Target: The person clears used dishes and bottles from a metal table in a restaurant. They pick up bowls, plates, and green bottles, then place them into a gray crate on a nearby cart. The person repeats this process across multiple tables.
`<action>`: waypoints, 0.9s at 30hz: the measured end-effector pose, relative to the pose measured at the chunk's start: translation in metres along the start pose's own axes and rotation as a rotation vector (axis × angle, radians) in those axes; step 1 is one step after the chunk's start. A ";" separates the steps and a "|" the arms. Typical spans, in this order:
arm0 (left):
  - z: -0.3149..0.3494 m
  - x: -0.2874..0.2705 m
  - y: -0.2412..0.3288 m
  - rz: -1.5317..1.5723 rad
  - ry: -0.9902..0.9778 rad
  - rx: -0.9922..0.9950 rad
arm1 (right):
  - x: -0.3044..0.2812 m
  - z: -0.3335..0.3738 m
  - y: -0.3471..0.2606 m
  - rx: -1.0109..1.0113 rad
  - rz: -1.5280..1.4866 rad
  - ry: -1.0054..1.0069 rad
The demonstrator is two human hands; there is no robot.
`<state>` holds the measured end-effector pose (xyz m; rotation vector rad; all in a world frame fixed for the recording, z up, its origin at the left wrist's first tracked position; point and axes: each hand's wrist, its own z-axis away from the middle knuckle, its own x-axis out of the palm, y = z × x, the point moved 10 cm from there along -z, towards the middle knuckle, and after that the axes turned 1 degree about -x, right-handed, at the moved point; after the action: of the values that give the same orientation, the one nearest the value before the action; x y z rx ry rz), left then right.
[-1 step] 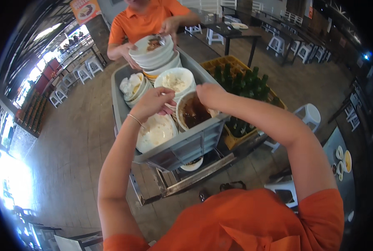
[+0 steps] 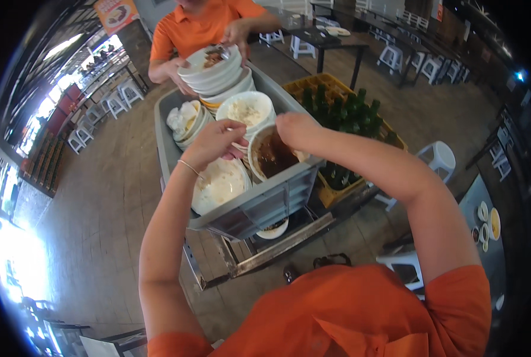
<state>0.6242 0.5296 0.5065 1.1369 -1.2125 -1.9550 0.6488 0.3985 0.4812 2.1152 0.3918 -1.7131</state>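
Observation:
A grey plastic tub [image 2: 259, 195] full of used dishes stands before me. My right hand [image 2: 296, 130] is curled at the far right rim of a white bowl of dark brown broth [image 2: 270, 156]; its fingertips are hidden. My left hand [image 2: 216, 143] hovers over the near left dishes, thumb and fingers apart, close to the broth bowl's left side. Beneath it lies a white bowl with pale residue [image 2: 219, 187]. Behind is a stack of bowls topped by one with pale scraps [image 2: 246, 112]. Crumpled tissues [image 2: 184, 119] fill a bowl at the tub's left side.
Across the tub, a co-worker in orange holds a tilted stack of white plates [image 2: 209, 72] with food scraps. Right of the tub is a yellow crate [image 2: 331, 196] of green bottles [image 2: 342, 116]. The tub rests on a metal-framed cart [image 2: 277, 247]. A white stool [image 2: 438, 159] stands further right.
The whole scene has shifted slightly up and left in view. Both my hands keep their places over the tub.

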 end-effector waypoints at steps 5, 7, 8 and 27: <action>0.006 0.002 0.013 -0.116 0.031 0.124 | 0.006 -0.007 -0.003 -0.063 0.145 -0.161; 0.012 0.022 0.041 -0.282 0.064 0.255 | -0.015 0.013 0.006 -0.002 0.031 -0.183; 0.012 0.039 0.047 -0.206 0.064 0.308 | -0.027 0.033 0.026 0.154 -0.050 -0.119; 0.078 0.650 0.088 0.137 -0.770 0.105 | -0.010 0.882 0.183 1.593 -0.495 0.590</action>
<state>0.2477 0.0047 0.3678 0.2996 -1.7258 -2.3150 -0.0371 -0.1728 0.3571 3.9306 -0.6556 -1.7598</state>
